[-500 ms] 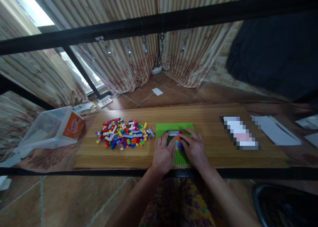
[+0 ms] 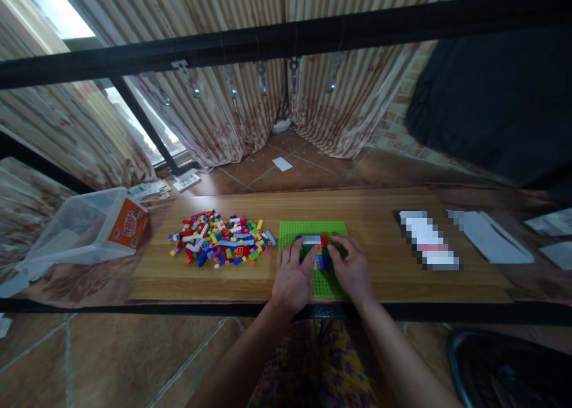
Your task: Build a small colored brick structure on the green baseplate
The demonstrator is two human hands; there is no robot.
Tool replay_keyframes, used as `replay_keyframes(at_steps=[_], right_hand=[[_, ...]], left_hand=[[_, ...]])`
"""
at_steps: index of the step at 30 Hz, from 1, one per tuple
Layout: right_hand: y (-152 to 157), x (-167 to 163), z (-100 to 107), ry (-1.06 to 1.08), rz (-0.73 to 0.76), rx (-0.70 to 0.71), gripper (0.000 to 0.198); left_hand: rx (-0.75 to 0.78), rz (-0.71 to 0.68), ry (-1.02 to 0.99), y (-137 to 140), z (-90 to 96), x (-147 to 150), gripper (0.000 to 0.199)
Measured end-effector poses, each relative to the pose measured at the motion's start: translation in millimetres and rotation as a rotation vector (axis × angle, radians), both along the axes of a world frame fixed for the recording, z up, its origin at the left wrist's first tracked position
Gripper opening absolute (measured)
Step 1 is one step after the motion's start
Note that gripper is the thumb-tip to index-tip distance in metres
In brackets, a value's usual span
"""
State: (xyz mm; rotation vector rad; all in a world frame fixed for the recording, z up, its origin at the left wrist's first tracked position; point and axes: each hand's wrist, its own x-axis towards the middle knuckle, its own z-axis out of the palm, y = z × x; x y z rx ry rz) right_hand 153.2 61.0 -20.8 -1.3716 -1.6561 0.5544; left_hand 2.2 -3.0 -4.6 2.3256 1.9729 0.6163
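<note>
A low build of coloured toy bricks stands on a green studded baseplate. Its top shows white, red, orange, blue and purple parts. My left hand curls round the left side of the build, its fingers at the far edge and its thumb near the middle. At the right side, my right hand has its thumb and index finger bent against the build's edge. The hands partly cover the build, and whether a loose brick is between the right fingertips cannot be made out.
A heap of loose toy bricks lies left of the baseplate on the wooden board. Farther left is a clear plastic tub with an orange label. A blurred-out phone-shaped item and white paper are at the right.
My right thumb and fingers have shifted right from the middle of the build to its right edge, uncovering more of its top. My left hand stays on the left side.
</note>
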Motion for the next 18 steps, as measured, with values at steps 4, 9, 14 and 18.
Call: replay_keyframes(at_steps=[4,9,14,18], right_hand=[[-0.2,-5.3,-0.7,-0.036,-0.013,-0.005,0.030],[-1.7,-8.4,-1.3,-0.070,-0.018,-0.001,0.030],[-1.4,-7.7,-0.8,-0.076,-0.011,-0.012,0.031],[-0.6,-7.5,-0.6,-0.073,-0.003,-0.016,0.032]], left_hand=[[-0.010,0.004,0.012,0.5,-0.2,0.1,0.050],[-0.020,0.013,0.023,1.1,0.7,0.7,0.049],[-0.022,0.021,0.037,1.0,2.1,1.4,0.049],[-0.023,0.031,0.051,0.6,3.3,2.3,0.049]])
